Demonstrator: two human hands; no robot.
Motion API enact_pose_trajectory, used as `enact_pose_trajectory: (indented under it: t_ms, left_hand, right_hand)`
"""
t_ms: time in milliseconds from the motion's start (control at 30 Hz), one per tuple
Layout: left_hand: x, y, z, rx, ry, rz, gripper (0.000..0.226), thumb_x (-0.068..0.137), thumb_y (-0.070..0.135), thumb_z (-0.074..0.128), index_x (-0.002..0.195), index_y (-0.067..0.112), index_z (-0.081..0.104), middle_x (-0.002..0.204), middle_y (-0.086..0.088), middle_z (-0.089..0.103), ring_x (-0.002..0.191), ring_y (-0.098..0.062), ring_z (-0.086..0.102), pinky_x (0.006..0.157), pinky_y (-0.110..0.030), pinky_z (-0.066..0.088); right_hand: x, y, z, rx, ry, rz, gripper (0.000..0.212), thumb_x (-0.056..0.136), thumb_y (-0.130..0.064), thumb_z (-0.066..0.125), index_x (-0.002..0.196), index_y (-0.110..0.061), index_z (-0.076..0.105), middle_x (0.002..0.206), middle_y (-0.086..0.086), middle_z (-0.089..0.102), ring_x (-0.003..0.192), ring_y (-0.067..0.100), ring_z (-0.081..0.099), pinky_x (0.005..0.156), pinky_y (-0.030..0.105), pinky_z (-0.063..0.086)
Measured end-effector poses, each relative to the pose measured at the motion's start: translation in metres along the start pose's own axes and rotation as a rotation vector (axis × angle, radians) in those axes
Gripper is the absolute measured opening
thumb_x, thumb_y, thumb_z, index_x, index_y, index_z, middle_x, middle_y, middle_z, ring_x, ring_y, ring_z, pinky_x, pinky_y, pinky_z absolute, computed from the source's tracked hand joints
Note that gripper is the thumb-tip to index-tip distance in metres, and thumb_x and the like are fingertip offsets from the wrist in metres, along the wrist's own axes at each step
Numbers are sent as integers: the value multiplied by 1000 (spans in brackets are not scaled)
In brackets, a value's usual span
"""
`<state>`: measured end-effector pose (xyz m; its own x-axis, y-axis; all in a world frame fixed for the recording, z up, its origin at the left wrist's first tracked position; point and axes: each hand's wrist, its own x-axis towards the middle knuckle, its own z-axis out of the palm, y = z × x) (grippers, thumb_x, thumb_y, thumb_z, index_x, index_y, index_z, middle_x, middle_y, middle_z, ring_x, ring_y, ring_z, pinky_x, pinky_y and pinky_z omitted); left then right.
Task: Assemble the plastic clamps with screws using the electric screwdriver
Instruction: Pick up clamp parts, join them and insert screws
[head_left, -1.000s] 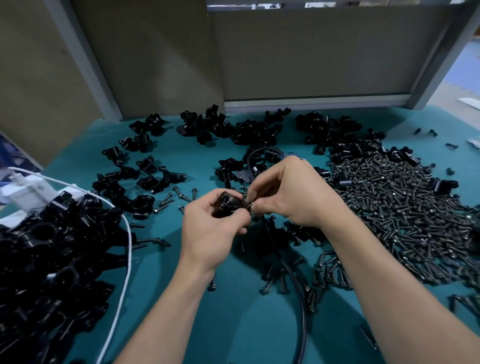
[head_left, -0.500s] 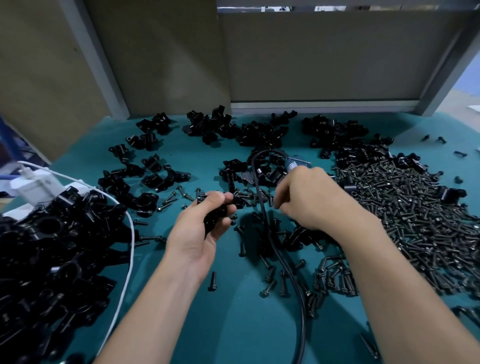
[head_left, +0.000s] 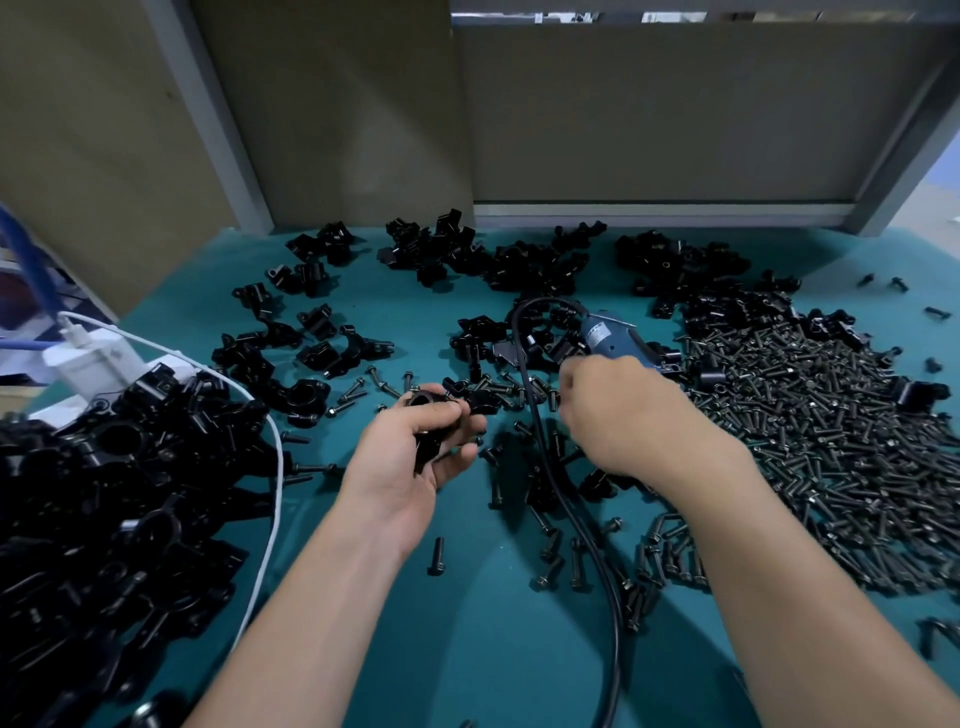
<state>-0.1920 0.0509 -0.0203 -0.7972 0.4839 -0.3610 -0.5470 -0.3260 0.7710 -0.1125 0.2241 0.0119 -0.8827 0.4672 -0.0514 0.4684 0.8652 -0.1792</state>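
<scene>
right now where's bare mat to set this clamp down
Best spot: the bare mat near you, between the left forearm and the black cord, one stray screw on it. Another strip: between the white cable and that forearm. Crowded: clamp heap left, screw pile right, middle around the screwdriver.

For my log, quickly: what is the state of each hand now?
Left hand: holds a black clamp.
Right hand: at the electric screwdriver; grip cannot be told.

No text can be read; the label (head_left: 597, 330) on the electric screwdriver (head_left: 621, 343) is too blurred.
</scene>
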Motion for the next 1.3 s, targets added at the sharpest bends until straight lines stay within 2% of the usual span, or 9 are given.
enact_pose_trajectory:
  t_ms: [67, 167, 300, 400, 500, 700, 867, 1033, 1300]
  left_hand:
    - [-2, 1, 1, 35, -11, 0, 7, 90, 7, 58, 91, 13, 63, 76, -6, 71, 61, -21, 70, 40, -20, 45]
    - [-4, 1, 2, 54, -57, 33, 12, 92, 19, 54, 88, 12, 62, 80, -12, 71, 57, -21, 63, 38, -20, 40]
    - [-5, 1, 3, 69, -66, 33, 11, 97, 16, 53, 94, 12, 63, 82, -11, 73, 56, -17, 62, 40, -20, 44]
    - [-5, 0, 3, 79, -73, 33, 13, 92, 12, 54, 88, 13, 66, 82, -9, 73, 54, -19, 62, 41, -21, 47]
    - [-5, -2, 3, 84, -84, 29, 17, 88, 4, 57, 83, 14, 69, 80, -8, 71, 53, -21, 63, 42, -21, 49]
    - [-7, -3, 4, 80, -160, -5, 33, 63, 5, 64, 95, 7, 69, 80, -14, 71, 54, -25, 64, 44, -22, 52]
    - [-5, -6, 4, 70, -144, 24, 32, 59, 2, 60, 89, 2, 71, 75, -17, 69, 60, -28, 68, 49, -26, 57]
    - [-5, -3, 4, 7, -125, 69, 21, 59, 0, 58, 70, 6, 75, 71, -17, 67, 56, -30, 67, 49, -26, 58]
    - [-7, -3, 5, 2, -94, 99, 22, 56, 1, 59, 71, 6, 74, 75, -16, 70, 55, -29, 67, 47, -25, 57]
  right_hand:
    - [2, 1, -5, 216, 46, -22, 11, 101, -22, 59, 91, -25, 57, 80, 3, 68, 66, 22, 64, 58, 34, 53]
    - [2, -5, -8, 430, 100, -54, 19, 92, -28, 74, 76, -28, 64, 61, -6, 66, 51, 14, 60, 49, 28, 53]
    - [-2, -10, -13, 664, 154, -66, 18, 78, -22, 88, 67, -28, 76, 63, -14, 70, 54, 1, 61, 49, 15, 48]
    - [-5, -11, -18, 912, 86, -114, 19, 83, -7, 82, 73, -23, 80, 67, 0, 75, 60, 12, 67, 60, 28, 57]
    - [-6, -12, -17, 1127, 28, -163, 24, 87, 8, 71, 81, -12, 81, 69, 11, 74, 64, 19, 68, 62, 23, 55]
    - [-6, -15, -13, 1109, 45, -184, 23, 89, 6, 71, 83, -14, 80, 68, 7, 73, 65, 20, 68, 63, 24, 56]
    - [-5, -15, -12, 1172, 33, -144, 13, 86, 9, 73, 87, -3, 71, 65, 8, 69, 60, 21, 69, 58, 27, 55]
    - [-7, -16, -13, 1096, -47, -179, 10, 86, 7, 76, 81, 0, 70, 70, 21, 72, 58, 23, 69, 56, 26, 57]
    - [-8, -16, -14, 1062, -46, -244, 11, 84, 5, 79, 78, 1, 71, 66, 15, 71, 58, 25, 68, 54, 25, 55]
